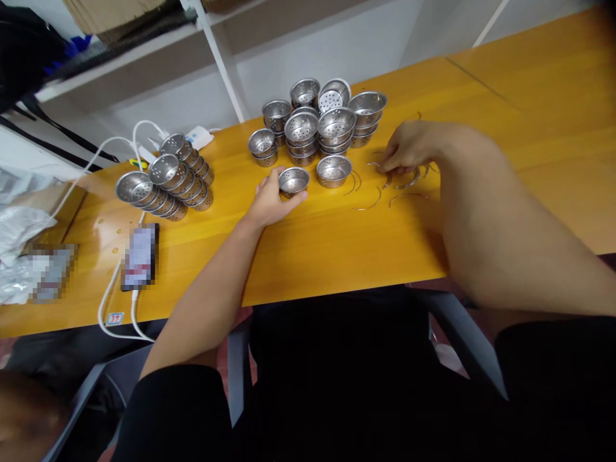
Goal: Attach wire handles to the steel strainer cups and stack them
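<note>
My left hand (269,200) is closed around the side of a small perforated steel strainer cup (294,184), which stands upright on the table. Just right of it is another strainer cup (334,172), untouched. My right hand (416,146) reaches down to the tabletop with its fingers pinched together, a thin curved metal wire (374,163) at the fingertips. Several more curved wires (408,196) lie loose under and around that hand. The fingertips themselves are partly hidden.
Stacked strainer cups (302,128) stand behind my hands. More leaning stacks (168,172) are at the left. A phone (140,258) with white cables lies near the front edge. Plastic bags (22,247) and a co-worker (29,414) are at far left.
</note>
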The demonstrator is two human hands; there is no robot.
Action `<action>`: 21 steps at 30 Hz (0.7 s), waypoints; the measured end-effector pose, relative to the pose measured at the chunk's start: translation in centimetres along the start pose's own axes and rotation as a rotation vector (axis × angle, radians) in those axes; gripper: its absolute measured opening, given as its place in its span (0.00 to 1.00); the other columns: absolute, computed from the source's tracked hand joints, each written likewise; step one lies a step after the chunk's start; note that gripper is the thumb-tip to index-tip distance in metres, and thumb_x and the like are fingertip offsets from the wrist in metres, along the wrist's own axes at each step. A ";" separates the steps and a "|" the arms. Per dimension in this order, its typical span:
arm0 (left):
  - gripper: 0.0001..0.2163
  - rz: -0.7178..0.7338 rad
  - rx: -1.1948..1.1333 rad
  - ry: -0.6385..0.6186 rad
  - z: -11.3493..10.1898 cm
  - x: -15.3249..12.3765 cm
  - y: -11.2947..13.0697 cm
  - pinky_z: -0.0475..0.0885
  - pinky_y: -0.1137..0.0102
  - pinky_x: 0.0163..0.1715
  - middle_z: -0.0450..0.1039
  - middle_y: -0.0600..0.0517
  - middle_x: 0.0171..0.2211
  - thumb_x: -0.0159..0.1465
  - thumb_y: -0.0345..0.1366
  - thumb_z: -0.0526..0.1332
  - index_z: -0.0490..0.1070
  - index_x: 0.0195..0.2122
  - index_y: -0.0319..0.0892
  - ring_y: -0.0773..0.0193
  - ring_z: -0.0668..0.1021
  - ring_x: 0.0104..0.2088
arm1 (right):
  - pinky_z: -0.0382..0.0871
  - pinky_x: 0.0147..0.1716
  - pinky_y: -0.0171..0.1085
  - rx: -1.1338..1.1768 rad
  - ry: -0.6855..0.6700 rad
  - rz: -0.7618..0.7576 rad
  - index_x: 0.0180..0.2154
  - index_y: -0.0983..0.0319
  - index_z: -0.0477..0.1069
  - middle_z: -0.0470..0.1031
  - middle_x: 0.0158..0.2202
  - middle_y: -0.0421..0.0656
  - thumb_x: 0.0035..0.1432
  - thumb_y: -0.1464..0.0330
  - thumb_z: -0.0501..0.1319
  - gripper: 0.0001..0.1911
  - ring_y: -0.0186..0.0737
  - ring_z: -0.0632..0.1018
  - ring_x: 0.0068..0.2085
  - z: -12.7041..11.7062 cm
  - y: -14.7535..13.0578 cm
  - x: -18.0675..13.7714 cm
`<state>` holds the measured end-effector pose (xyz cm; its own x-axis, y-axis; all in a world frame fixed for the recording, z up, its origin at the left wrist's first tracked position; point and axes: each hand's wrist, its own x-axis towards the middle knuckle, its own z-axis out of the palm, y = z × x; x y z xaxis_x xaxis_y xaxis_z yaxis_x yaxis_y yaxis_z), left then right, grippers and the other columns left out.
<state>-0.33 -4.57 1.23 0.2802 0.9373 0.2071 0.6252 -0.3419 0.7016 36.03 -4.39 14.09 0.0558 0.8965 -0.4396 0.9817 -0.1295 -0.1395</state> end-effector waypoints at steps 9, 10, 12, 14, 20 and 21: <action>0.43 0.314 -0.062 0.226 0.5 2.6 -4.1 0.82 0.39 0.82 0.80 0.42 0.70 0.60 0.51 0.94 0.78 0.71 0.51 0.36 0.85 0.74 | 0.72 0.40 0.48 -0.219 0.005 -0.061 0.55 0.74 0.90 0.86 0.45 0.55 0.89 0.62 0.71 0.18 0.48 0.79 0.39 0.9 -0.1 2.0; 0.43 0.345 -0.064 0.245 0.4 2.6 -4.2 0.82 0.39 0.82 0.80 0.43 0.68 0.60 0.53 0.94 0.78 0.70 0.52 0.37 0.85 0.73 | 0.73 0.40 0.48 -0.210 0.010 -0.061 0.55 0.73 0.90 0.86 0.46 0.56 0.88 0.62 0.71 0.18 0.50 0.80 0.40 0.9 -0.1 2.0; 0.43 0.391 -0.085 0.275 0.3 2.6 -4.2 0.83 0.39 0.81 0.80 0.44 0.66 0.61 0.58 0.93 0.79 0.71 0.53 0.38 0.85 0.73 | 0.73 0.40 0.48 -0.169 0.037 -0.049 0.53 0.69 0.89 0.86 0.45 0.55 0.88 0.62 0.71 0.15 0.52 0.81 0.40 0.8 0.0 1.8; 0.43 0.408 -0.119 0.294 0.3 2.4 -4.0 0.84 0.40 0.81 0.80 0.45 0.65 0.62 0.65 0.92 0.79 0.70 0.53 0.39 0.86 0.72 | 0.73 0.38 0.48 -0.120 0.087 -0.040 0.52 0.65 0.88 0.86 0.44 0.53 0.87 0.62 0.71 0.12 0.53 0.83 0.40 0.7 0.1 1.4; 0.47 0.207 -0.192 0.231 -0.4 1.1 -1.1 0.84 0.40 0.82 0.83 0.42 0.71 0.63 0.74 0.88 0.76 0.73 0.54 0.38 0.87 0.76 | 0.73 0.43 0.45 0.137 0.363 -0.050 0.55 0.67 0.91 0.93 0.50 0.56 0.76 0.79 0.77 0.10 0.51 0.89 0.49 0.5 -0.1 0.0; 0.48 0.172 -0.194 0.213 -0.6 0.9 -0.5 0.84 0.41 0.82 0.82 0.42 0.73 0.63 0.73 0.88 0.75 0.75 0.54 0.38 0.87 0.76 | 0.74 0.45 0.45 0.162 0.396 -0.051 0.58 0.69 0.92 0.94 0.54 0.59 0.76 0.81 0.75 0.13 0.51 0.90 0.52 0.5 -0.2 -0.2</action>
<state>-0.86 -3.53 1.48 0.1978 0.8670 0.4574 0.4258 -0.4962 0.7566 35.75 -4.73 13.74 0.1048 0.9928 -0.0581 0.9457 -0.1176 -0.3031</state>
